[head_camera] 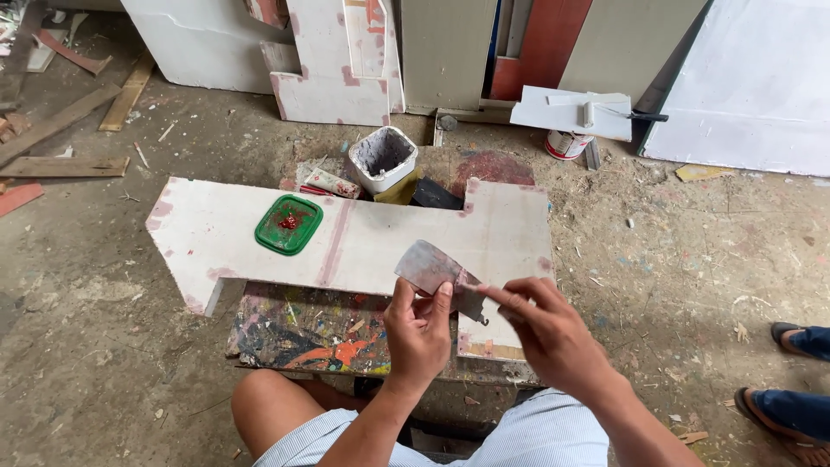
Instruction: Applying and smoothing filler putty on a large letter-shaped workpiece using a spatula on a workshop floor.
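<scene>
My left hand (418, 330) grips a flat metal scraper blade (425, 265) from below, holding it up over a white cut board (363, 238). My right hand (540, 327) pinches a second thin, darker blade (471, 303) that lies against the first one's lower right edge. The white board rests on a paint-stained stool top (303, 333) in front of my knees. A green lid (289, 224) with red putty in it sits on the board to the left.
A white square bucket (382, 158) and a small tube (331, 183) stand behind the board. White panels lean at the back, with a paint can (566, 143) under a small board. Wood scraps lie at left. Another person's sandalled feet (791, 380) are at right.
</scene>
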